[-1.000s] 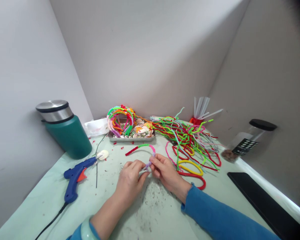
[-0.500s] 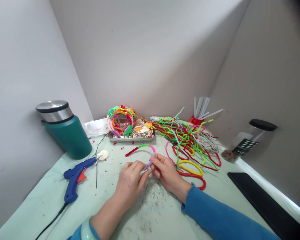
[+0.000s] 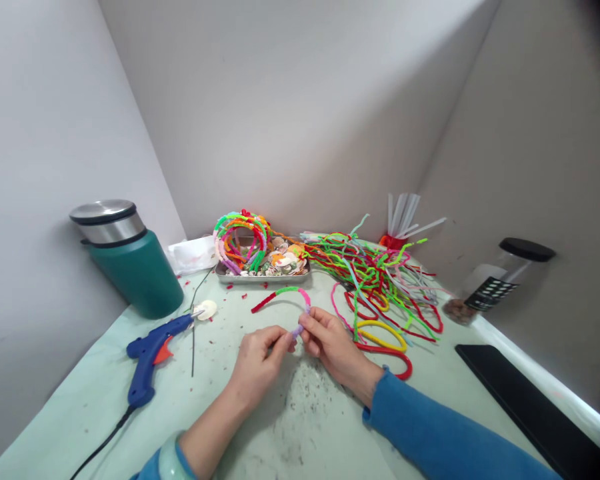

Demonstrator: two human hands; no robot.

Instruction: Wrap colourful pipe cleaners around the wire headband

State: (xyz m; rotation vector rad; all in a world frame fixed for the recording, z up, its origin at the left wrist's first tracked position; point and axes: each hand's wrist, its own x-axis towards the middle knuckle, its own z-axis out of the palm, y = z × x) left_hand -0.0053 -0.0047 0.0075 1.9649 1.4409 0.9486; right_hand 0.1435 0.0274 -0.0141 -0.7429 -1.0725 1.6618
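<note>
Between my hands is a curved headband (image 3: 286,291) wrapped in pipe cleaner, red at its free end, then green, pink and purple. My left hand (image 3: 261,360) pinches the purple end between thumb and fingers. Just to the right, my right hand (image 3: 327,337) grips the purple stretch with thumb and forefinger. The headband arches away from me above the table, its red tip pointing left. My fingers partly hide the purple section. Scissors with yellow and red handles (image 3: 383,336) lie close to my right hand.
A blue glue gun (image 3: 150,353) and a green bottle (image 3: 135,267) are on the left. Behind my hands, a metal tray (image 3: 260,279) holds shells and finished colourful bands (image 3: 243,241). Loose pipe cleaners (image 3: 370,263) are heaped right of it. A black-lidded jar (image 3: 495,283) stands far right.
My left hand's thumb and fingers have shifted their pinch on the purple end, and the hand has rolled slightly. My right hand and the headband are nearly where they were.
</note>
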